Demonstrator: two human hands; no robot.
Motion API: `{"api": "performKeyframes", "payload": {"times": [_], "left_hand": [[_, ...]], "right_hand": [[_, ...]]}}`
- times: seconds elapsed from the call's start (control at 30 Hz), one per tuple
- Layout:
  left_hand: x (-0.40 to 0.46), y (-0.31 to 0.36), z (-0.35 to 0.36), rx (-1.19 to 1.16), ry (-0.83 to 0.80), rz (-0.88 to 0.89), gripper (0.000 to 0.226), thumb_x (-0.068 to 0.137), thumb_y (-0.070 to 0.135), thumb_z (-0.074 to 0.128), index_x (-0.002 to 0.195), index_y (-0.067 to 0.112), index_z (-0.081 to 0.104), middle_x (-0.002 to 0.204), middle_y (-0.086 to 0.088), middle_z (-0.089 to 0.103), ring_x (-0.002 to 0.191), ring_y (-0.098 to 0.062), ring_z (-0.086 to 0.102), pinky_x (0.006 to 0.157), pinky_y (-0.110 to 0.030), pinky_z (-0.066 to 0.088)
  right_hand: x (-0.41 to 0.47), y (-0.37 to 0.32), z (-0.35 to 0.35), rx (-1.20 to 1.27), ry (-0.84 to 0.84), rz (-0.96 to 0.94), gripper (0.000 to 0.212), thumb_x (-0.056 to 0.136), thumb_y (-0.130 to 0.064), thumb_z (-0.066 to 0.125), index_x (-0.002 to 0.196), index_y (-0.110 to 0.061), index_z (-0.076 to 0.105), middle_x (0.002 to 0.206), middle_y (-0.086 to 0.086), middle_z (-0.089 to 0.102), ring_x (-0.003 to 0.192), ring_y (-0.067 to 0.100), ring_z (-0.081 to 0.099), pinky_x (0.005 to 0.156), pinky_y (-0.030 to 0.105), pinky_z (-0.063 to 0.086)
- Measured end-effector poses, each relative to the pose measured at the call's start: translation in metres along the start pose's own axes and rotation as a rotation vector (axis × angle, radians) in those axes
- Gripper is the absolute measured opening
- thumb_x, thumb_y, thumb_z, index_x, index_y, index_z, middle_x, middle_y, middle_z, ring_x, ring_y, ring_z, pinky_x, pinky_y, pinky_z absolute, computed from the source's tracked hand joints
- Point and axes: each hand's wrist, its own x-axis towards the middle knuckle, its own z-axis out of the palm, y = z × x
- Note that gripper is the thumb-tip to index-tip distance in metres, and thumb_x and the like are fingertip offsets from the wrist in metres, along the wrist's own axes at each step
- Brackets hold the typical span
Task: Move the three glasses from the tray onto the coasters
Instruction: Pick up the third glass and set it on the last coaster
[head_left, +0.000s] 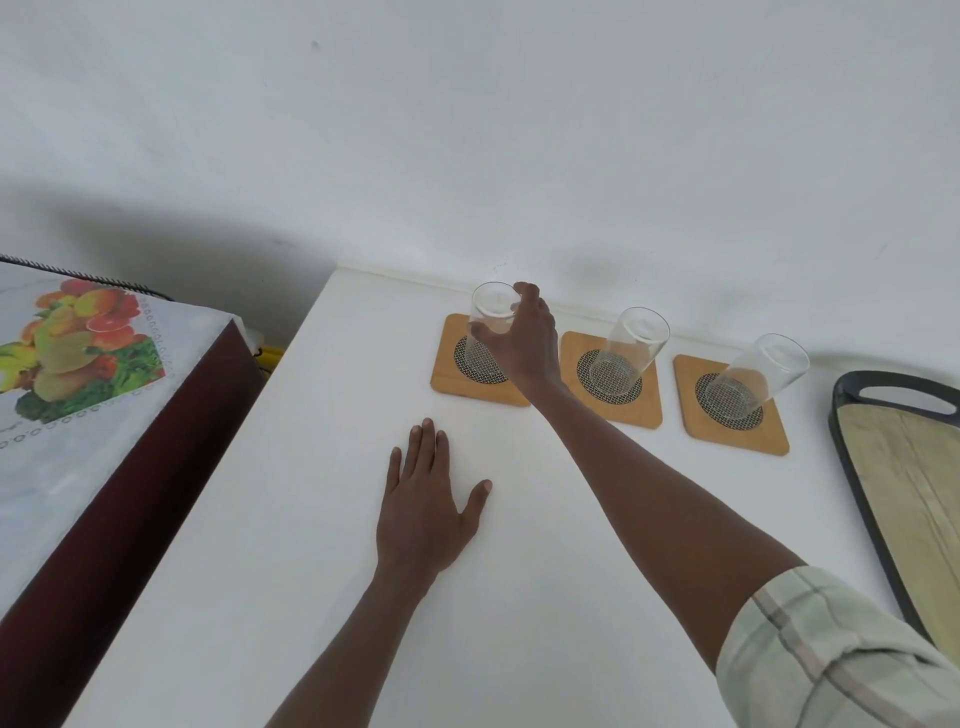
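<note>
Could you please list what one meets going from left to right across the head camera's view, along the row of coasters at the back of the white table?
Fruit-print cloth → left coaster with left glass held by the right hand → middle coaster with middle glass → right coaster with right glass → tray.

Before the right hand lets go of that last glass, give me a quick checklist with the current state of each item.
1. Left glass over the left coaster: ok.
2. Its base fully seated: cannot tell, right hand covers it.
3. Middle glass on the middle coaster: ok.
4. Right glass on the right coaster: ok.
5. Tray holds no glasses in its visible part: ok.
6. Left hand flat on the table, away from the coasters: ok.
</note>
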Motion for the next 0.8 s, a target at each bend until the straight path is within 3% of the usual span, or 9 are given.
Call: {"api": "performKeyframes", "payload": {"times": [0.23, 0.4, 0.63, 0.8], "left_hand": [[-0.001, -0.001, 0.001, 0.004, 0.006, 0.001, 0.088, 0.091, 0.070, 0.023, 0.155, 0.010, 0.019, 0.166, -0.005, 0.009, 0.153, -0.015, 0.002, 0.125, -0.040, 0.009], [-0.001, -0.001, 0.002, -0.004, 0.015, 0.001, 0.088, 0.091, 0.070, 0.025, 0.155, 0.009, 0.019, 0.166, -0.005, 0.010, 0.153, -0.015, 0.003, 0.125, -0.039, 0.008], [0.000, -0.001, 0.002, 0.002, 0.012, 0.002, 0.088, 0.091, 0.070, 0.024, 0.155, 0.009, 0.021, 0.166, -0.006, 0.011, 0.153, -0.016, 0.005, 0.125, -0.039, 0.008], [-0.001, -0.002, 0.001, 0.017, 0.000, 0.004, 0.088, 0.091, 0.070, 0.024, 0.154, 0.008, 0.020, 0.166, -0.007, 0.011, 0.153, -0.017, 0.005, 0.125, -0.040, 0.009]], "right_hand": [[-0.003, -0.002, 0.000, -0.002, -0.011, -0.008, 0.080, 0.076, -0.042, 0.078, 0.137, -0.011, 0.036, 0.130, 0.013, 0.053, 0.118, 0.030, 0.053, 0.085, 0.033, 0.041], [-0.010, -0.007, -0.006, 0.016, 0.023, 0.010, 0.092, 0.078, -0.059, 0.071, 0.144, -0.014, 0.027, 0.138, 0.012, 0.046, 0.126, 0.032, 0.047, 0.093, 0.043, 0.042], [-0.034, -0.003, -0.014, 0.045, 0.178, -0.060, 0.069, 0.095, -0.050, 0.054, 0.144, -0.006, 0.033, 0.136, 0.017, 0.047, 0.123, 0.034, 0.048, 0.095, 0.047, 0.047], [-0.061, 0.011, -0.019, -0.045, 0.178, -0.151, 0.062, 0.098, -0.044, 0.052, 0.141, -0.002, 0.037, 0.129, 0.016, 0.051, 0.118, 0.032, 0.049, 0.097, 0.045, 0.045]]}}
